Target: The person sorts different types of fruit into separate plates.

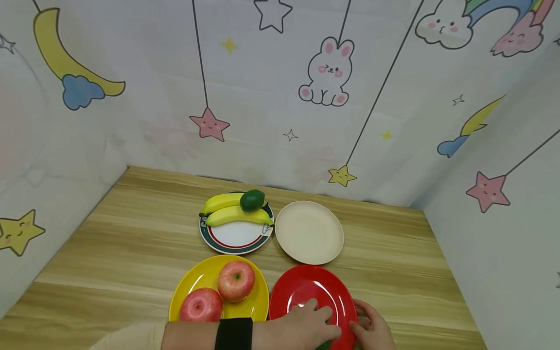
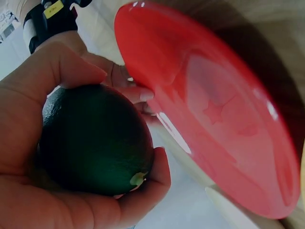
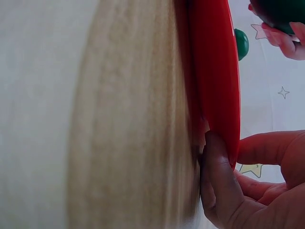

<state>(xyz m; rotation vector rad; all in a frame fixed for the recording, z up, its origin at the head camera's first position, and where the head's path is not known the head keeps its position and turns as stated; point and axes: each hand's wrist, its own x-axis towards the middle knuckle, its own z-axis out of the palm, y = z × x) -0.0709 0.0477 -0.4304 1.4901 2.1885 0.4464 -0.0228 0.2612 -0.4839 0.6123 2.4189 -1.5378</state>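
A red plate (image 1: 306,287) lies at the table's front edge. My left hand (image 1: 312,321) hovers over its near part and grips a dark green round fruit (image 2: 95,138), thumb on top and fingers curled under it; only a sliver of the fruit (image 1: 324,345) shows in the head view. My right hand (image 1: 372,330) is at the plate's right rim. In the right wrist view its thumb (image 3: 214,176) sits under the red plate's (image 3: 214,71) edge with a finger on the other side, pinching the rim.
Left of the red plate, a yellow plate (image 1: 205,277) carries two red apples (image 1: 236,280). Behind stand a white plate with a green and red rim (image 1: 234,238) bearing two bananas (image 1: 236,214) and a green fruit (image 1: 252,200), and a bare cream plate (image 1: 308,232). Patterned walls enclose three sides.
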